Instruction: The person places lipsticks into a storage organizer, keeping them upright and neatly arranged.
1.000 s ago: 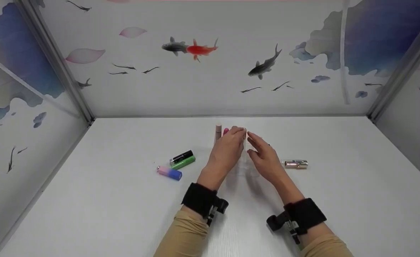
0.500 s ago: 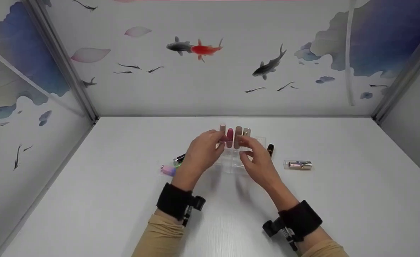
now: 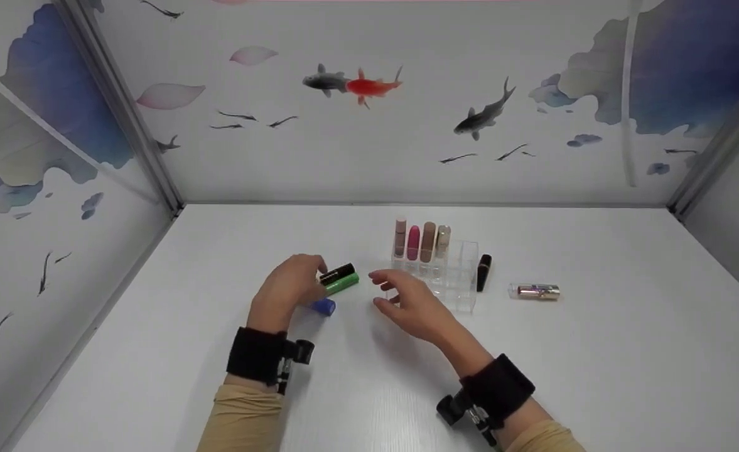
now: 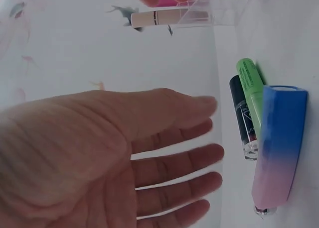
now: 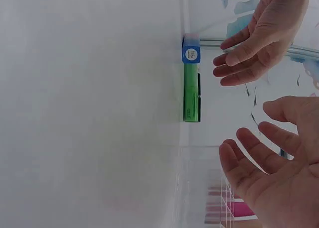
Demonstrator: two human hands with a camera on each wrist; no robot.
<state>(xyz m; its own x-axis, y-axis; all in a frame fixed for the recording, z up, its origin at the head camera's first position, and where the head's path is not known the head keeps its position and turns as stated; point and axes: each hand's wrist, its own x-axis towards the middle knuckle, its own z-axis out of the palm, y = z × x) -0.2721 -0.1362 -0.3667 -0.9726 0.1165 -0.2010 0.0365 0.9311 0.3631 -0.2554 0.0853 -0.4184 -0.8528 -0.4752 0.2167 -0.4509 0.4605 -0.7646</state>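
My left hand [image 3: 284, 290] hovers by a small group of lip tubes, its fingers extended and holding nothing in the left wrist view. Beside it lie a black tube [image 3: 342, 272], a green tube [image 3: 345, 284] and a faceted tube [image 4: 281, 143] that fades from blue to pink. My right hand [image 3: 414, 307] is in front of a clear divided lipstick holder [image 3: 463, 292], fingers spread and loosely bent around nothing. Upright in the holder's back row stand a pale pink tube [image 3: 400, 238], a bright pink one [image 3: 414, 243], a brown one [image 3: 428, 242] and a gold one [image 3: 443, 238].
A black lipstick [image 3: 483, 273] is at the holder's right side; whether it leans or lies is unclear. Farther right, a gold lipstick with a clear cap [image 3: 537, 292] lies on the white table [image 3: 595, 364]. Patterned panels [image 3: 407, 163] enclose the back and sides.
Both hands have come away from the holder's lipsticks. My left hand has moved left and down to the loose tubes; my right hand has shifted left and toward me, uncovering the back row.
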